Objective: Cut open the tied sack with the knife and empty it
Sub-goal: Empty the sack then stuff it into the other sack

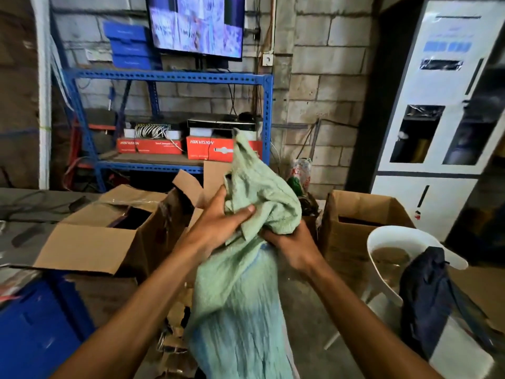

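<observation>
A pale green woven plastic sack (240, 291) stands roughly upright in the middle of the view, its long axis running from the bottom edge up to a crumpled, bunched top that points up and slightly left, toward the blue metal shelf rack (169, 77). What the sack holds cannot be seen. The left hand (218, 222) grips the gathered upper cloth from the left, thumb pressed across the folds and fingers curled round behind them. The right hand (289, 244) clutches the sack's neck just below, fingers wrapped into the fabric.

To the left an open brown cardboard box (90, 242) sits with flaps spread; its inside is dark and the contents are unclear. A second open cardboard box (352, 228) stands to the right, also dark inside. Beside it a white plastic chair (393, 242) carries a dark blue cloth (426, 296) draped over its edge. A blue plastic crate (32, 324) fills the lower left corner.

On the rack's lower shelf two red boxes (207, 149) read "HIKVISION" in white letters, with a black recorder unit (221, 123) on top. Above, a wall-mounted screen (196, 23) shows a grid of camera views. A white cabinet (437, 105) stands at the right.
</observation>
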